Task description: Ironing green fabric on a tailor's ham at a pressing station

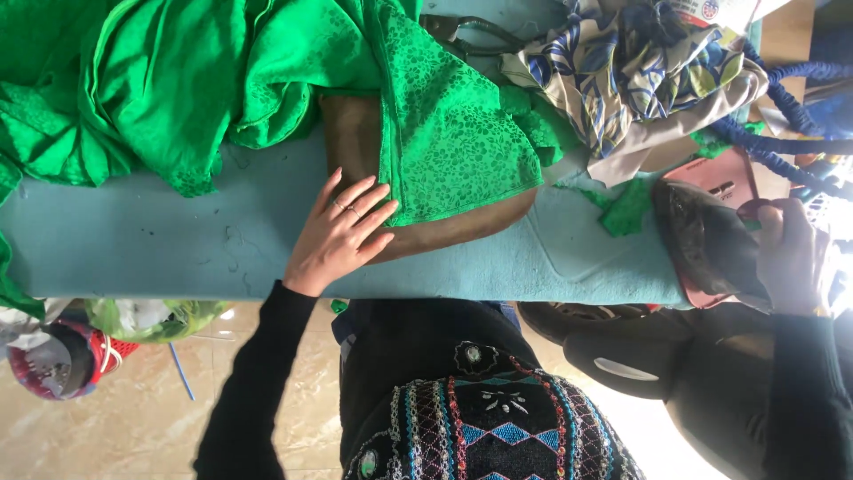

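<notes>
My left hand point(338, 233) lies flat, fingers spread, on the edge of a green patterned fabric point(449, 133) where it folds over a brown pressing board point(462, 229). There are rings on two of its fingers. More of the same green cloth point(142, 80) is heaped across the upper left of the table. At the far right my right hand point(793, 253) is closed around the handle of an iron point(702, 240), whose dark, scorched soleplate is tipped up towards me. The iron rests at the table's right end, apart from the green fabric.
The table is covered with a light blue pad point(160, 244). A blue and cream floral cloth point(631, 67) and a blue braided cord point(782, 133) lie at the back right. Small green scraps point(626, 206) sit near the iron. Bags point(62, 351) stand on the tiled floor.
</notes>
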